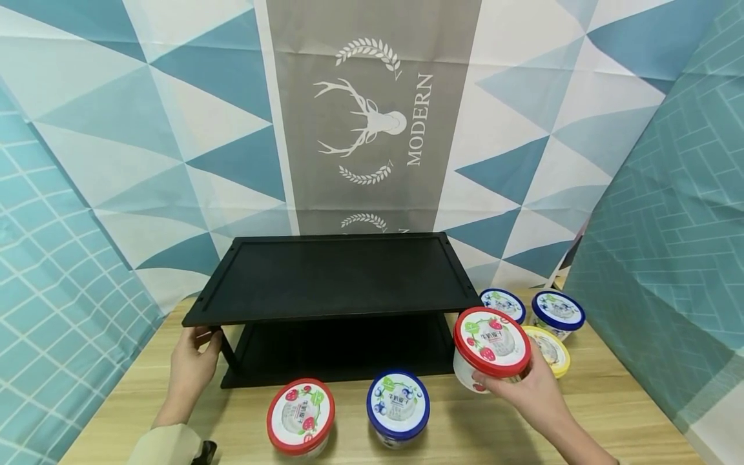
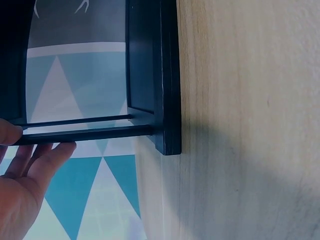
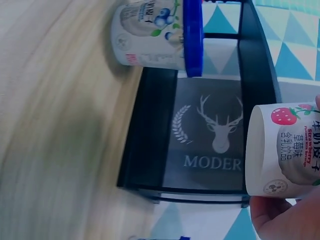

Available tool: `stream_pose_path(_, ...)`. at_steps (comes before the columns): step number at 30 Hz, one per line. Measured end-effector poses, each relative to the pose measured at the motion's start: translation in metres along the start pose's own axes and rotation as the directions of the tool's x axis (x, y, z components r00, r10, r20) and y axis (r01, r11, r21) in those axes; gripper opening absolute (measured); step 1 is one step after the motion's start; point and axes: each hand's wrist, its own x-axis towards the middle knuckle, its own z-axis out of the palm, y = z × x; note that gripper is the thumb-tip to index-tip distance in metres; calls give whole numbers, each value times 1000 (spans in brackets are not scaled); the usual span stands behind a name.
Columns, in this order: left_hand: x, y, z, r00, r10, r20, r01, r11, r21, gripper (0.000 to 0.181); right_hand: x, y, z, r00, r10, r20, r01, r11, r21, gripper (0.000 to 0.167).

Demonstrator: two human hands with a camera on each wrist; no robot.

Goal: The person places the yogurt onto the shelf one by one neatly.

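At the right front corner of a two-tier black shelf [image 1: 343,278], my right hand [image 1: 531,391] grips a red-lidded strawberry milk drink cup [image 1: 491,342]. The cup is lifted off the table, and its printed side [image 3: 295,150] faces the right wrist camera. My left hand [image 1: 192,361] holds the shelf's left front corner, beneath the top board, by the post [image 2: 90,135]. In front of the shelf stand another red-lidded cup [image 1: 300,416] and a blue-lidded blueberry cup [image 1: 398,408].
Right of the shelf are two blue-lidded cups [image 1: 558,311] and a yellow-lidded cup [image 1: 549,349], partly hidden by the held cup and hand. Everything stands on a wooden table [image 1: 616,400]. Patterned cloth [image 1: 372,123] hangs behind and along both sides.
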Motion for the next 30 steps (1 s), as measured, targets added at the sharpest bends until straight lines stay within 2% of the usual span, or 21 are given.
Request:
stream_pose_path(8,1,-4,0,1000,-4,-3,4,1000,4,37,0,-17,0,999,-14,-39,13,1000,-21,104)
stream_pose_path(21,1,-5,1,1000,19,1,-19,1000,-1,36,6,-40,1,989,-109,-101,111,994,13,101)
stream_pose_path(30,2,-4,1,1000,21,-5,-21,1000,-6,37,12,-54,3,971,-210,-110,214,976,25,97)
